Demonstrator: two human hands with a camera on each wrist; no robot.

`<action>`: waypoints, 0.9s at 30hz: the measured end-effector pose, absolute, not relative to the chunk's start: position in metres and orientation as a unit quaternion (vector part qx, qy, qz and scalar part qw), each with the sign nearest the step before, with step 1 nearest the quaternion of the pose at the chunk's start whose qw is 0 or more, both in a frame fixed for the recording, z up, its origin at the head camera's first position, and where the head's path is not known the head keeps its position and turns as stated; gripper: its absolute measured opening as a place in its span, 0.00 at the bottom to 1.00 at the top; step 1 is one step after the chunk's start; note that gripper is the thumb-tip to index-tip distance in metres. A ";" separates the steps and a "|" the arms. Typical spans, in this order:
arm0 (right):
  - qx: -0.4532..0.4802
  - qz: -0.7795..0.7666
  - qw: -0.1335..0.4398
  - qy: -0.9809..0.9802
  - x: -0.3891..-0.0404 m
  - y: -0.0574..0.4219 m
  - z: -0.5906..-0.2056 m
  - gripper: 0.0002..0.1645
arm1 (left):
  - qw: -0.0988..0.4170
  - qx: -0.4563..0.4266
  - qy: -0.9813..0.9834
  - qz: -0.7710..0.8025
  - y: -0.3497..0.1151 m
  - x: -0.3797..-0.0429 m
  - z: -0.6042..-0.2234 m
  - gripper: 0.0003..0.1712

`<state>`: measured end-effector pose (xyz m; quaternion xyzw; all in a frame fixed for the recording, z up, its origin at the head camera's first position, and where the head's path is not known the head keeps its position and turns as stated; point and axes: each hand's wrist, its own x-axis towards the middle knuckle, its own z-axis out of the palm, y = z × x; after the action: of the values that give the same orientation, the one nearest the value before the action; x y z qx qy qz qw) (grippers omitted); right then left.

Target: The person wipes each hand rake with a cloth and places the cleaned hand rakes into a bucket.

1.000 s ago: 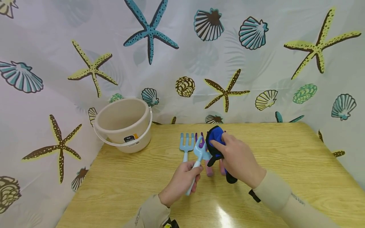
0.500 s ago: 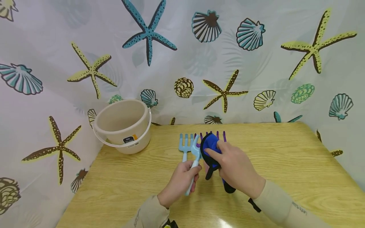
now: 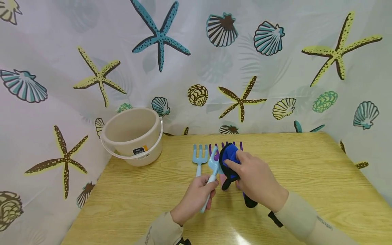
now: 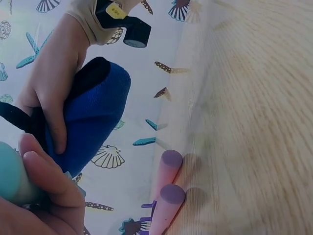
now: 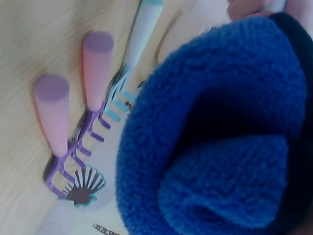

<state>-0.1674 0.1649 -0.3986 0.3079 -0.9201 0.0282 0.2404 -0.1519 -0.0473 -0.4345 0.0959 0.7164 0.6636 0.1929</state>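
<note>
My left hand (image 3: 195, 195) grips the pale handle of a light-blue garden hand tool (image 3: 213, 164), its curved head tilted up toward the right. My right hand (image 3: 258, 178) pinches a blue plush cloth (image 3: 230, 156) with black edging and a black strap. The cloth overlaps the right side of the tool's head in the head view and hides part of it. In the right wrist view the folded blue cloth (image 5: 220, 132) fills much of the picture. The left wrist view shows the left hand's curled fingers (image 4: 54, 183) around the tool, close below the cloth.
A light-blue hand fork (image 3: 200, 159) lies on the wooden table (image 3: 147, 204) beyond my left hand. Two purple hand forks with pink handles (image 5: 53, 115) lie beside it, partly behind the cloth. A beige bucket (image 3: 144, 148) with a white handle stands at the back left. A patterned curtain (image 3: 183, 68) surrounds the table.
The cloth in my right hand has moved left and down over the tool's head, then a little right again. My left hand keeps its grip on the tool, nearly in place.
</note>
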 end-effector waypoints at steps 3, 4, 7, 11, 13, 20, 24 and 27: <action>0.318 0.044 0.234 -0.918 -0.163 0.161 -0.397 0.37 | 0.193 0.091 0.716 0.665 -0.048 -0.153 -0.436 0.14; 0.323 0.050 0.235 -0.916 -0.162 0.160 -0.397 0.36 | 0.194 0.090 0.714 0.666 -0.049 -0.153 -0.436 0.14; 0.336 0.061 0.239 -0.909 -0.159 0.156 -0.395 0.37 | 0.197 0.092 0.710 0.670 -0.049 -0.153 -0.437 0.14; 0.341 0.063 0.249 -0.905 -0.161 0.151 -0.395 0.37 | 0.201 0.095 0.704 0.674 -0.048 -0.152 -0.438 0.15; 0.334 0.060 0.256 -0.905 -0.163 0.150 -0.396 0.36 | 0.199 0.094 0.707 0.672 -0.047 -0.152 -0.438 0.15; 0.318 0.059 0.281 -0.904 -0.163 0.147 -0.399 0.37 | 0.172 0.091 0.708 0.678 -0.051 -0.155 -0.433 0.14; 0.335 0.059 0.277 -0.899 -0.159 0.144 -0.399 0.38 | 0.155 0.085 0.703 0.689 -0.055 -0.158 -0.428 0.13; 0.341 0.057 0.276 -0.897 -0.156 0.142 -0.401 0.38 | 0.158 0.089 0.699 0.692 -0.058 -0.159 -0.426 0.13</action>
<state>-0.1558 0.1420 -0.4008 0.3414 -0.8966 0.0573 0.2761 -0.1586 -0.0576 -0.4262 0.0892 0.6991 0.6916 0.1581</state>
